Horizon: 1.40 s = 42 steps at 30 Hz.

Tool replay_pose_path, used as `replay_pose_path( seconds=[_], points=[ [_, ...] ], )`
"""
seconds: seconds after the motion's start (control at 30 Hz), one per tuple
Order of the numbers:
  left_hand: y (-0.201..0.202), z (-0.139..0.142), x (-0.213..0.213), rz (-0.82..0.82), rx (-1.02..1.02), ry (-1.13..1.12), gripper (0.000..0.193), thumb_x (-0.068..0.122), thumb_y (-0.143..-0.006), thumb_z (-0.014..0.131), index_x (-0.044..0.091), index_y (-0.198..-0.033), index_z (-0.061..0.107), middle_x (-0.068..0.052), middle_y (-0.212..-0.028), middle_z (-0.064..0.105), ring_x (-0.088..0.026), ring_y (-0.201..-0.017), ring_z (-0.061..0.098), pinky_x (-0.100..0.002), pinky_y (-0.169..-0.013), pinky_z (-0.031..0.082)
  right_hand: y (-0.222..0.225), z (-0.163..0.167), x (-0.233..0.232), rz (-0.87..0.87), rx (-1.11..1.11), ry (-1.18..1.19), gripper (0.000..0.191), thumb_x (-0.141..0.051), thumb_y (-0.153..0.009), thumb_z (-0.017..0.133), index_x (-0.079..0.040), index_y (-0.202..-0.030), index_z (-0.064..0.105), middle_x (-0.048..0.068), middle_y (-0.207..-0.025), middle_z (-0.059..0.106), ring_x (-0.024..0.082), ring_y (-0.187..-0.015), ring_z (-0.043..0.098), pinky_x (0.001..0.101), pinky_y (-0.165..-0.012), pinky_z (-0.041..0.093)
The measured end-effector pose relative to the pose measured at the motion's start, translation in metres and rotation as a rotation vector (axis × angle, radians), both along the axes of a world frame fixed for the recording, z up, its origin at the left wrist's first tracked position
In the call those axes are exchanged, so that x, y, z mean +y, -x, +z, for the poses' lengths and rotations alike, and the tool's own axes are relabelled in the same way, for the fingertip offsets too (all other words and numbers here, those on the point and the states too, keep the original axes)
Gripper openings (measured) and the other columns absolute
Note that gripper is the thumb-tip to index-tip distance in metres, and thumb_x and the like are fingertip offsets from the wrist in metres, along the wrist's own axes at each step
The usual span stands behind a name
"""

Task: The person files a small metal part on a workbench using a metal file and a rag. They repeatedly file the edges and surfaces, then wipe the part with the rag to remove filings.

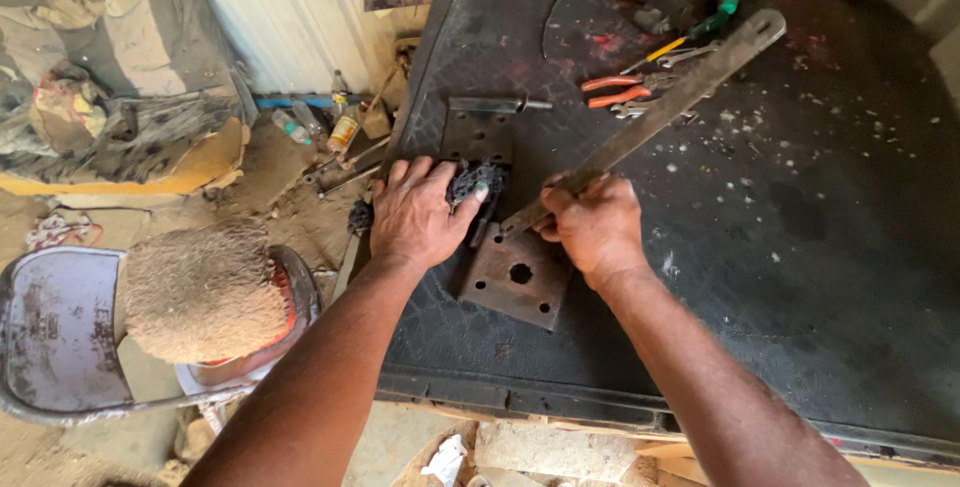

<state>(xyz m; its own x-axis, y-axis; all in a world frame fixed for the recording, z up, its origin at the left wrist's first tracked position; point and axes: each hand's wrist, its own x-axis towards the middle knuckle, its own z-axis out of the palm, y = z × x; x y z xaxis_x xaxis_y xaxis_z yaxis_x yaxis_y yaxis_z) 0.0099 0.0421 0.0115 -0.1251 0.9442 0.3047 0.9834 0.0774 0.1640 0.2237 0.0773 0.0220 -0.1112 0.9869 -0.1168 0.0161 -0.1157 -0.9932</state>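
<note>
**Two hands at a rusty plate on a dark workbench**

The left hand [418, 215] lies palm down, fingers spread over a black greasy rag [472, 182]. The right hand [592, 225] is closed around the near end of a long flat metal bar [660, 112], which slants away up the bench [820, 247]. Between and just below them lies a square rusty steel plate [517, 277] with a centre hole. Farther off lie orange-handled pliers [615, 90] and a second plate [478, 132].
</note>
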Motion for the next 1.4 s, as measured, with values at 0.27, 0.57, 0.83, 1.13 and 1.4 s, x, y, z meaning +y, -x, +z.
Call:
replay_pose_path(
  seconds=[0.27,0.57,0.83,1.13,1.4],
  points=[
    [-0.003,0.002,-0.002,0.015,-0.018,0.024,0.053,0.053,-0.088,0.066,0.015,-0.124,0.068,-0.007,-0.122,0.062,-0.032,-0.122,0.050,-0.058,-0.102,0.037,0.008,-0.001,-0.005,0.136,0.055,0.004,0.015,-0.002,-0.084,0.072,0.007,-0.095,0.073,0.013,-0.076,0.075,0.019,-0.059,0.072,0.0295,-0.050,0.061],
    [0.000,0.003,-0.002,-0.025,-0.048,-0.066,0.050,0.048,-0.088,0.067,0.012,-0.122,0.069,-0.009,-0.119,0.063,-0.033,-0.118,0.052,-0.054,-0.098,0.041,-0.023,-0.008,-0.019,0.128,0.375,0.130,0.015,-0.006,-0.089,0.072,0.000,-0.102,0.074,0.012,-0.078,0.074,0.021,-0.061,0.070,0.0289,-0.051,0.055],
    [0.005,-0.009,0.002,-0.018,-0.049,-0.064,0.051,0.050,-0.089,0.064,0.011,-0.122,0.069,-0.008,-0.121,0.064,-0.033,-0.118,0.053,-0.053,-0.099,0.041,-0.061,-0.019,-0.041,0.062,0.713,0.319,0.016,-0.018,-0.096,0.066,-0.010,-0.108,0.070,0.009,-0.089,0.073,0.023,-0.070,0.069,0.0322,-0.061,0.057],
    [0.003,-0.002,0.002,-0.022,-0.073,-0.041,0.046,0.051,-0.092,0.062,0.011,-0.112,0.070,-0.010,-0.118,0.064,-0.035,-0.117,0.053,-0.054,-0.100,0.042,-0.095,-0.030,-0.048,-0.222,0.343,-0.028,0.029,-0.022,-0.098,0.064,-0.005,-0.120,0.072,0.009,-0.091,0.074,0.023,-0.073,0.067,0.0336,-0.064,0.057],
    [0.017,-0.014,0.006,0.011,-0.360,-0.133,0.048,0.050,-0.097,0.057,0.006,-0.111,0.069,-0.015,-0.111,0.067,-0.037,-0.109,0.061,-0.052,-0.096,0.048,-0.188,-0.040,-0.040,-0.328,-0.406,-0.579,0.023,-0.013,-0.100,0.069,-0.007,-0.123,0.072,0.011,-0.113,0.073,0.021,-0.097,0.069,0.0315,-0.085,0.055]
  ],
)
